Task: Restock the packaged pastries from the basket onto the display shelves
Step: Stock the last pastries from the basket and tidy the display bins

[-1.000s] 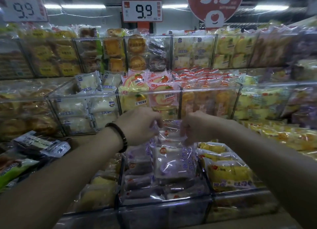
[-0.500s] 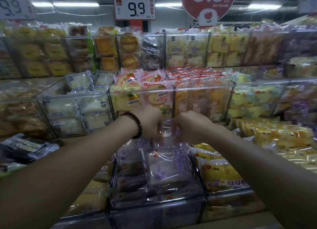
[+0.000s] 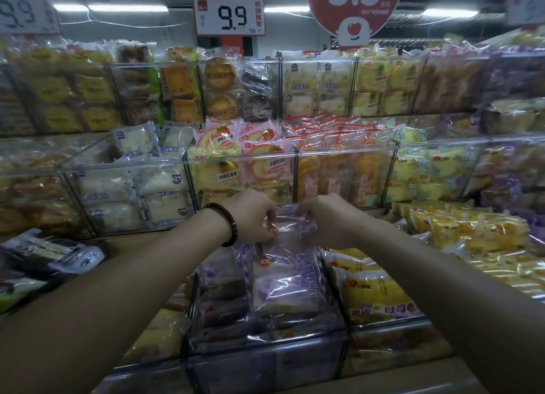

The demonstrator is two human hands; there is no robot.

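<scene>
A clear-wrapped purple taro toast packet (image 3: 284, 281) lies tilted on top of other purple packets in the clear front bin (image 3: 265, 355) of the lowest shelf. My left hand (image 3: 250, 216), with a dark bead bracelet on its wrist, pinches the packet's upper left edge. My right hand (image 3: 327, 221) pinches its upper right edge. Both hands sit close together at the back of the bin, fingers curled into the wrapper. No basket is in view.
Clear acrylic bins hold white bread packets (image 3: 132, 193), roll-cake packets (image 3: 259, 163) and yellow toast packets (image 3: 374, 290). Loose yellow packets (image 3: 472, 234) pile at the right. Dark packets (image 3: 50, 255) lie at the left. Price signs reading 9.9 (image 3: 230, 17) hang above.
The view has shifted slightly, so the shelves sit further left in frame. Both hands keep their pinch on the purple packet's top edge, and the packet has settled a little lower into the bin.
</scene>
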